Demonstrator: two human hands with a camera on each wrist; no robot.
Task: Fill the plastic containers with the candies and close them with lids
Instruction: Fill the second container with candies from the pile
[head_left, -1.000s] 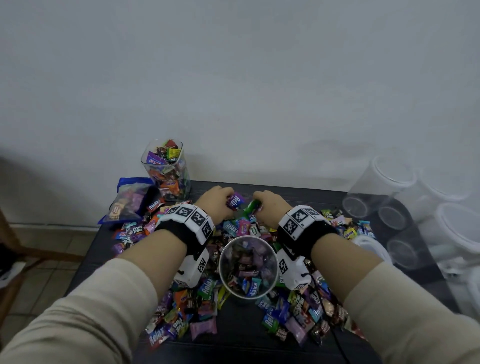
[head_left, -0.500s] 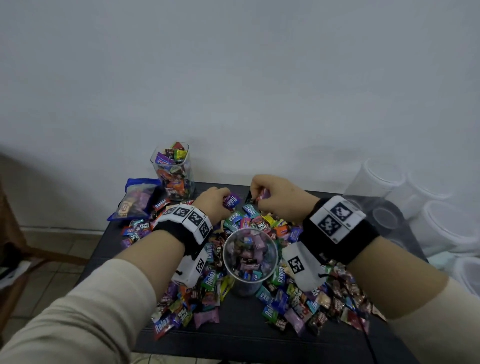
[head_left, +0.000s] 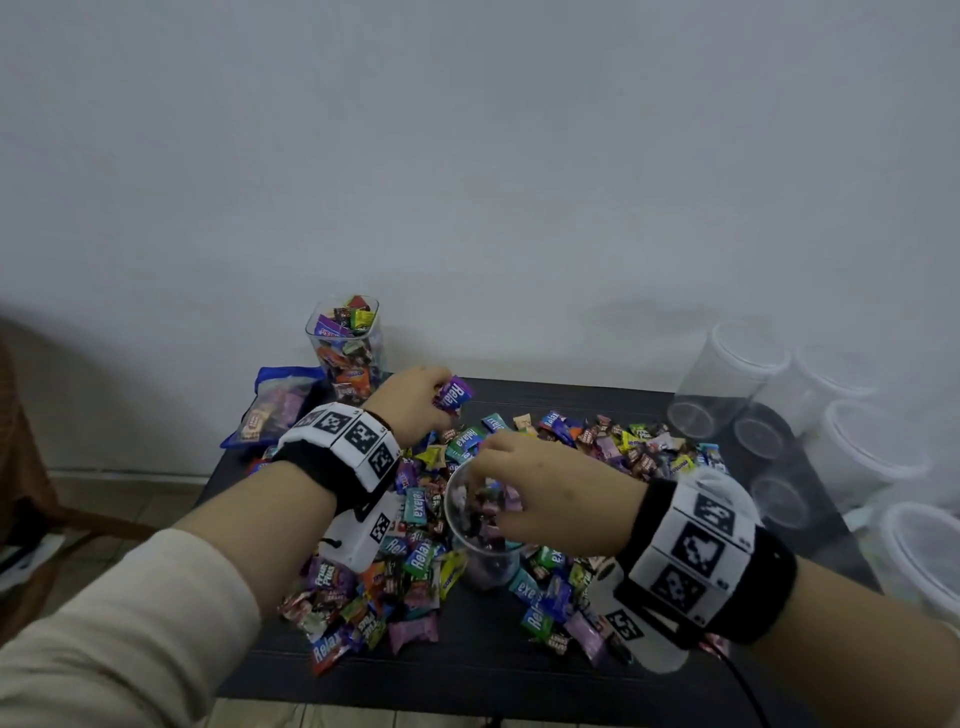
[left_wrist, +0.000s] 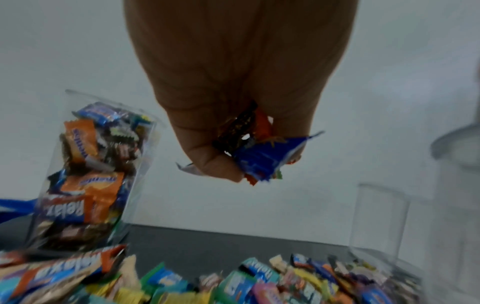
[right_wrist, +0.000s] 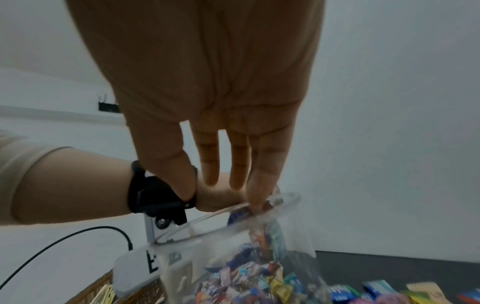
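A clear round container (head_left: 485, 569), partly filled with candies, stands in the middle of a loose candy pile (head_left: 410, 566) on the black table (head_left: 576, 402). My right hand (head_left: 511, 475) hovers over its mouth. In the right wrist view the right hand (right_wrist: 233, 183) has straight, spread fingers above the rim of the container (right_wrist: 233, 259), and holds nothing. My left hand (head_left: 434, 400) is raised behind the pile and grips a bunch of candies, among them a purple one (head_left: 455, 396). The left wrist view shows that hand (left_wrist: 249, 158) with its fingers curled round several wrappers.
A square clear container (head_left: 345, 345) full of candies stands at the back left, beside a blue candy bag (head_left: 275, 410). Several empty clear containers (head_left: 727, 384) lie stacked at the right edge. The wall is close behind the table.
My right hand came from the back of the pile to above the round container and opened its fingers. My left hand lifted off the pile with candies in its grip.
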